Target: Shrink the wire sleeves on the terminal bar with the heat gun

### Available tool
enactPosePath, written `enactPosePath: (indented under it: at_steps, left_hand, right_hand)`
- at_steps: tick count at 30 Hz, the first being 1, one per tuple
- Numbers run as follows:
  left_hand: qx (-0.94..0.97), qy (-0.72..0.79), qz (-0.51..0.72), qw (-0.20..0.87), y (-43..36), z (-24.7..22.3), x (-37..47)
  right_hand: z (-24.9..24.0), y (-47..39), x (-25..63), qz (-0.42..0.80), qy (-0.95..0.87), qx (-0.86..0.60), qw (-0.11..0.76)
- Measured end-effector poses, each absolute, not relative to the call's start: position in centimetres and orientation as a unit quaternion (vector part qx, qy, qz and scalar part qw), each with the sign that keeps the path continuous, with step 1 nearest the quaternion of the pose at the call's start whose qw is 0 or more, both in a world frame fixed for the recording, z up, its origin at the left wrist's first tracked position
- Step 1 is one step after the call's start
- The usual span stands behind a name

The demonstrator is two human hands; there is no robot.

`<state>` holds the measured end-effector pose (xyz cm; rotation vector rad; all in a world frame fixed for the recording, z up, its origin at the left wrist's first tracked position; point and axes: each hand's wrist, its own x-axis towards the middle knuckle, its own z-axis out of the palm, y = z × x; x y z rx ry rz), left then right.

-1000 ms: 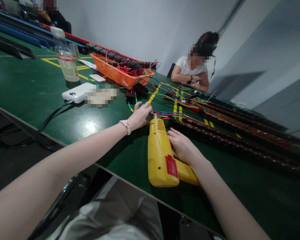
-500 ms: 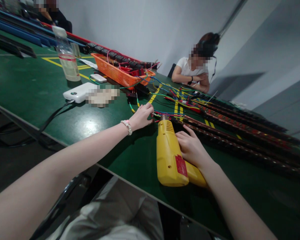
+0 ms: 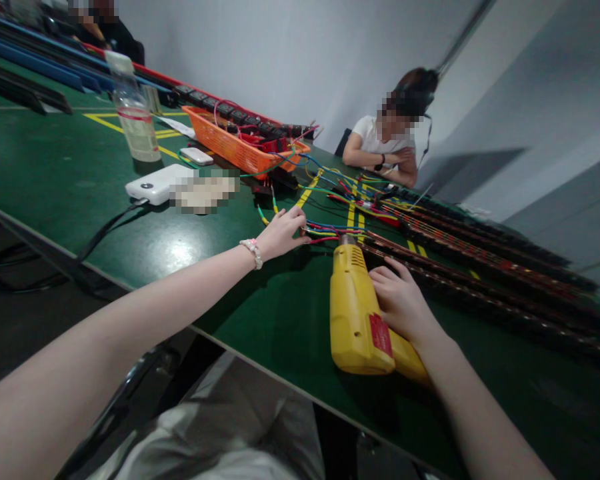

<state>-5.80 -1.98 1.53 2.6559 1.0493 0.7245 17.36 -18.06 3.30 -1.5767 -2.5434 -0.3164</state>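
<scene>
My right hand (image 3: 399, 297) is wrapped round the handle of a yellow heat gun (image 3: 357, 310), whose metal nozzle points away from me at a bundle of coloured wires (image 3: 327, 231). The fingers of my left hand (image 3: 284, 233) pinch the left end of these wires, left of the nozzle. Red, blue and yellow-green strands run from my fingertips toward long dark strips (image 3: 430, 270) on the right. Short green wires with yellow ends (image 3: 261, 215) lie just beyond my left hand.
On the green table (image 3: 275, 320) stand a bottle (image 3: 137, 127), a white power bank (image 3: 157, 185) with a black cable and an orange basket (image 3: 240, 150) of parts. A person (image 3: 383, 147) sits across the table, arms folded; another is at the far left.
The heat gun and my right hand have moved to the right, so more of the wires shows between the nozzle and my left hand. My left hand has hardly moved.
</scene>
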Motion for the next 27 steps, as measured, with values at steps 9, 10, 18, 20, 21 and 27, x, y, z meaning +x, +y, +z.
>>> enactPosePath:
  at_steps: [9,10,18,20,21,27]
  left_hand:
    - [0.898,0.358,0.24,0.087,-1.8,1.3,-5.4]
    - [0.899,0.357,0.239,0.085,-1.8,1.3,-5.3]
    - [0.903,0.35,0.239,0.071,-1.3,0.4,-4.6]
    - [0.903,0.349,0.241,0.068,-1.2,0.3,-4.4]
    - [0.903,0.349,0.24,0.068,-1.1,0.2,-4.4]
    - [0.902,0.357,0.233,0.068,-0.9,0.0,-4.3]
  right_hand:
    - [3.9,-17.7,16.3,-0.116,-0.847,-0.515,0.065]
    - [3.9,-17.6,16.1,-0.118,-0.849,-0.511,0.063]
    - [3.7,-16.4,14.6,-0.101,-0.861,-0.495,0.057]
    - [3.7,-16.3,14.3,-0.1,-0.865,-0.488,0.056]
    - [3.7,-16.2,14.1,-0.101,-0.868,-0.483,0.055]
    - [3.6,-16.1,13.7,-0.113,-0.873,-0.471,0.056]
